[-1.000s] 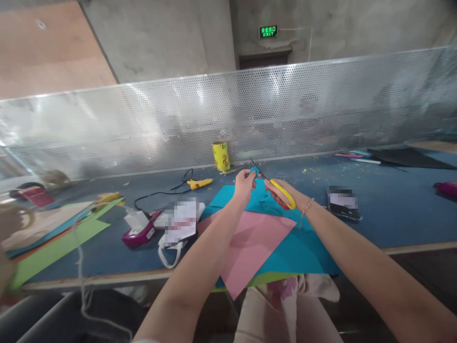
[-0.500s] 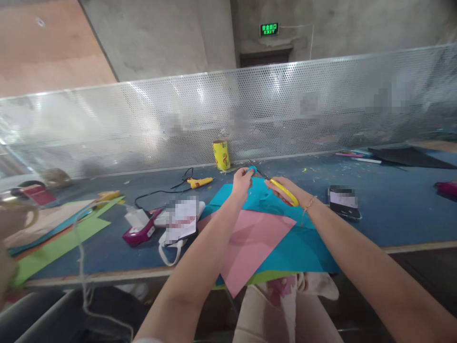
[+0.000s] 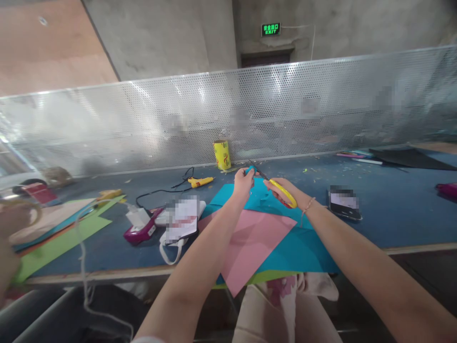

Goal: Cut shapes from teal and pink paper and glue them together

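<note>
Pinched in the fingers of my left hand [image 3: 243, 182] is a small piece of blue paper [image 3: 251, 169]. My right hand [image 3: 278, 188] is closed on yellow-handled scissors [image 3: 285, 191], whose blades point up and left to the blue piece. Whether the blades touch the paper I cannot make out. Below both hands lie large blue paper sheets [image 3: 300, 250]. A pink sheet [image 3: 250, 243] rests over them, its corner hanging past the table's front edge. Some green paper [image 3: 273, 275] shows underneath at that edge.
A yellow roll [image 3: 222, 155] stands by the perforated metal screen [image 3: 160, 128]. To the left lie a yellow glue gun [image 3: 200, 182], a phone [image 3: 183, 219], a purple power strip [image 3: 141, 231] and coloured papers [image 3: 71, 238]. Another phone [image 3: 343, 202] is at right. A blurred person's arm [image 3: 9, 238] shows far left.
The scissors and my right hand have shifted very slightly left. The small blue piece has turned a little in my left fingers. The view itself has moved slightly.
</note>
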### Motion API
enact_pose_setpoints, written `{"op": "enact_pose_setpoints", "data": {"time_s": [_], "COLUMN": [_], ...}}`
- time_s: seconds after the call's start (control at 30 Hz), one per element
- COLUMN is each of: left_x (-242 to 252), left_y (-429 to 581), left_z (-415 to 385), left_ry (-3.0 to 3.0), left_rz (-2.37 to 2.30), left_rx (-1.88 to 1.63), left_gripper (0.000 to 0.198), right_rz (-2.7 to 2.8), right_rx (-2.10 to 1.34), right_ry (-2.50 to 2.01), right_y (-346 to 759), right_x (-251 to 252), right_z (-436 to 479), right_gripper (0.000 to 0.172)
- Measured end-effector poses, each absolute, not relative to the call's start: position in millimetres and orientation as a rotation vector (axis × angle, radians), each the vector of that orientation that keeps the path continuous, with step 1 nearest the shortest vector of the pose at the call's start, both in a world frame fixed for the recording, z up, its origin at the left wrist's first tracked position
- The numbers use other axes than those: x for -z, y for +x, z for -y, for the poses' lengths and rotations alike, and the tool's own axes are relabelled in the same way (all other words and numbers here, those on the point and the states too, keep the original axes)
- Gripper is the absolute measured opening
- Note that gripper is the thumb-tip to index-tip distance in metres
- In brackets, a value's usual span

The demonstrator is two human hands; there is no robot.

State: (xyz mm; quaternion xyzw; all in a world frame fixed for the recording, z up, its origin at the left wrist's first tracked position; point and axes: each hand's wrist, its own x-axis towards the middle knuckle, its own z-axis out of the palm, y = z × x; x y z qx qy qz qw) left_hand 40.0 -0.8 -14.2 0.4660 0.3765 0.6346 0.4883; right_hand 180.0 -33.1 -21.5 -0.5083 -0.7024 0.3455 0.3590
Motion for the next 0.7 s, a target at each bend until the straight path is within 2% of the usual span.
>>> {"op": "enact_pose_setpoints", "data": {"time_s": [0.53, 0.7], "left_x": [11.7, 11.0], "left_y": [36.8, 34.6], "left_z": [3.6, 5.6], "left_ry": [1.094, 1.113], "left_rz": [-0.864, -0.833], "left_rx": [-1.506, -1.485], "left_gripper": [0.012, 0.014], "right_rz": [1.651, 1.788], "right_rx": [-1.03, -0.977], "right_ry": [-1.267, -1.272], "right_y": [182.8, 184.6], "right_x": [22.7, 19.9], "right_z": [33.8, 38.2], "right_gripper": [0.037, 0.038]}}
